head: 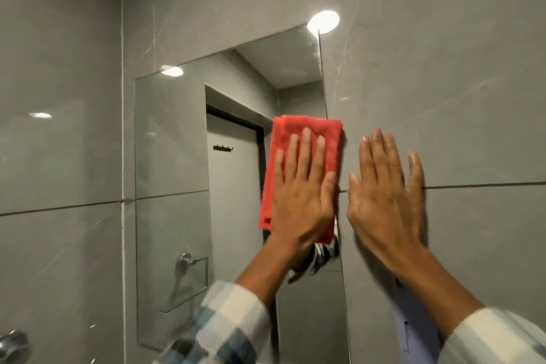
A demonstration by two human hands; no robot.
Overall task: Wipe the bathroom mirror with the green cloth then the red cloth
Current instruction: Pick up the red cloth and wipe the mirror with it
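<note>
Leftmost, low in the corner: a chrome tap fitting (13, 344), only partly in view, blurred. Grey glossy wall tiles (59, 156) run up that side, with a vertical corner seam just left of the glass.

Frameless rectangular bathroom mirror (177, 133) fixed flat to the tiled wall. Reflected in it: a pale door with a dark frame and a small hook rail, a chrome towel ring lower down, a ceiling light spot near the top edge.

Red folded microfibre cloth (307, 139) lies flat against the mirror's right part, its upper right corner reaching past the glass edge onto tile. Left hand (301, 201) pressed on top of it, fingers spread and straight, palm flat; pinning the cloth to the glass, not gripping it. Checked blue-and-white sleeve (230, 322) below. A striped reflection shows under the wrist.

Right hand (384, 201) just beside the mirror's edge, open flat on bare tile, fingers splayed, holding nothing, crossing a horizontal grout line. Pale sleeve at bottom right.
</note>
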